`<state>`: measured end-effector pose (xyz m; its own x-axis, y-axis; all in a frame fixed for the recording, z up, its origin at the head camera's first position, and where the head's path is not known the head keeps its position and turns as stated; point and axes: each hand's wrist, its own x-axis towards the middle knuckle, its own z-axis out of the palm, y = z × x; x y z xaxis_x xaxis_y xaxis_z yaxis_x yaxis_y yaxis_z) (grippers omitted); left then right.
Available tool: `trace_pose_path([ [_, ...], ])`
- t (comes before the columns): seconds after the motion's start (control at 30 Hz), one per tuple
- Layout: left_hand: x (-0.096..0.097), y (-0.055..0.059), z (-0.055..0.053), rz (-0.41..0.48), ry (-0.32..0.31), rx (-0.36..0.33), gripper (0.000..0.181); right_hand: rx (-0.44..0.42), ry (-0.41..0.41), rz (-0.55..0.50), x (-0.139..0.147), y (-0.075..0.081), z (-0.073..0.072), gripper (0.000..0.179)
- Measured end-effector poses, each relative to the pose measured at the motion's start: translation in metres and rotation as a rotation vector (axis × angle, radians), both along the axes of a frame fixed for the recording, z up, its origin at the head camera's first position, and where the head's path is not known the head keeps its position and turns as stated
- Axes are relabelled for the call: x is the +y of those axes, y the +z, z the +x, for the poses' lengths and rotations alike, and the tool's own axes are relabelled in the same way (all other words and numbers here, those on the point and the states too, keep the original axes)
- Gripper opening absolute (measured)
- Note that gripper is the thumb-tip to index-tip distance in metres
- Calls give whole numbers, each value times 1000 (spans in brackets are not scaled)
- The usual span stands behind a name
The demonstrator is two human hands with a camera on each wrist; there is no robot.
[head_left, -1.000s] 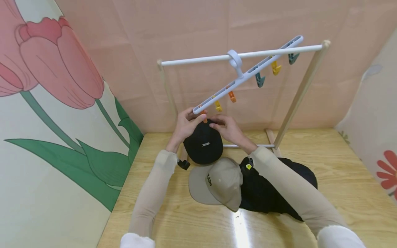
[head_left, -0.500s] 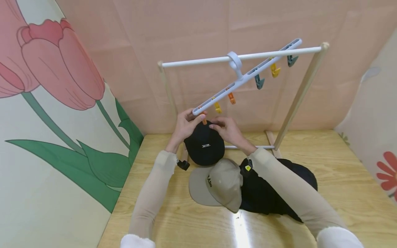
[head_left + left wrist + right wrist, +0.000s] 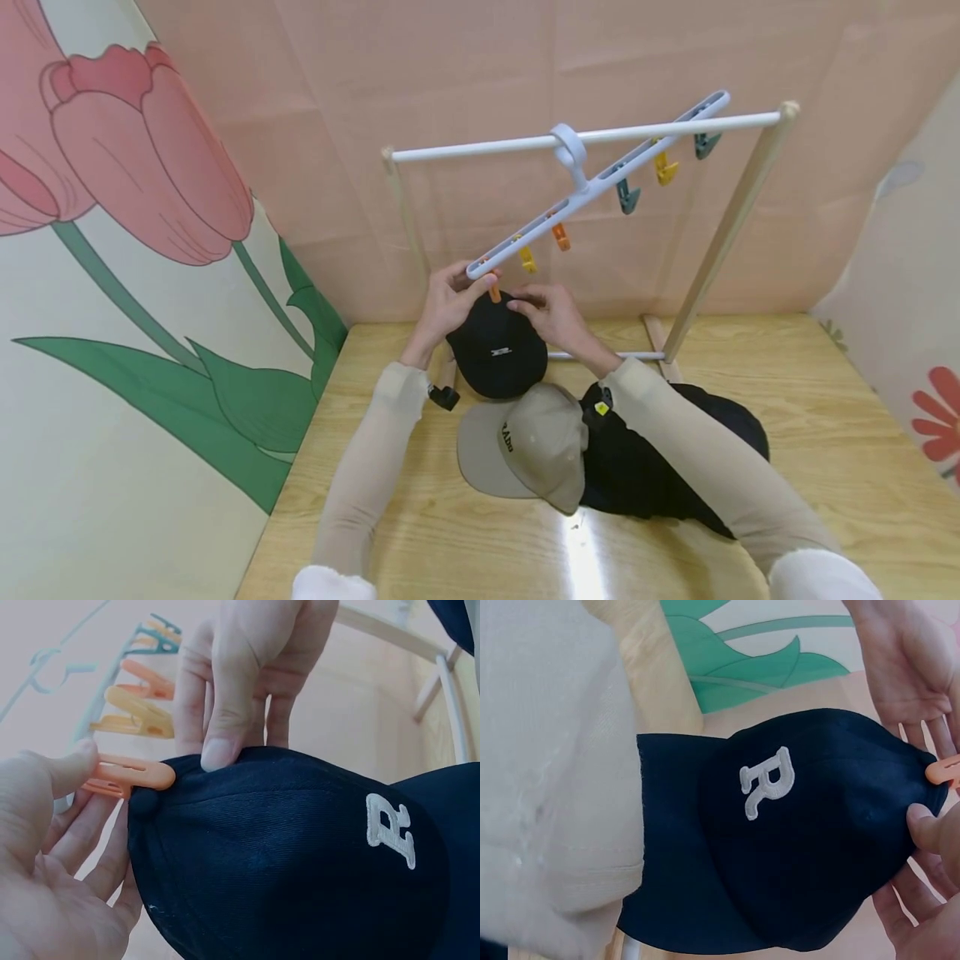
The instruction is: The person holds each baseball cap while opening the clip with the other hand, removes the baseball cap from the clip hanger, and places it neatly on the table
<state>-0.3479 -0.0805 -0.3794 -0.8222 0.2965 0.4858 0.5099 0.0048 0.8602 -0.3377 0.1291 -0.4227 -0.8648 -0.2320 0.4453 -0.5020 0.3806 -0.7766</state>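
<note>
My left hand [image 3: 446, 310] pinches an orange clothespin [image 3: 135, 774] at the near left end of a light-blue clip hanger [image 3: 585, 193]. The clothespin's jaws overlap the edge of a dark baseball cap [image 3: 498, 358]. That cap carries a white letter R [image 3: 769, 782], and its brim points down. My right hand [image 3: 553, 317] pinches the cap's edge just beside the clip, thumb on the near side and fingers behind. In the left wrist view, the right thumb [image 3: 220, 750] presses on the dark fabric.
The hanger hooks over a white rod [image 3: 472, 150] of a wooden-legged rack. Other orange, yellow and green clothespins line it, including a yellow clothespin [image 3: 527, 258]. A beige cap [image 3: 543, 442] and a black cap [image 3: 652, 467] lie on the wooden table [image 3: 420, 542] below.
The dark cap has shifted slightly to the right at its lower part. Both hands keep nearly the same place at the clip and the cap's edge.
</note>
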Motion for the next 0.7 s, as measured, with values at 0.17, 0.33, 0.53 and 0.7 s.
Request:
trace_pose_path([
  [0.17,1,-1,-3,-9,20,7,20,-6,-3,-4,2,0,-5,20],
  [0.33,4,-2,-5,-7,41,20,19,-13,7,-14,3,-1,-6,19],
  [0.53,6,-3,-6,26,63,32,18,-8,9,-11,2,1,-6,18],
  [0.7,8,-2,-6,70,78,53,16,4,8,-8,2,2,-7,19],
])
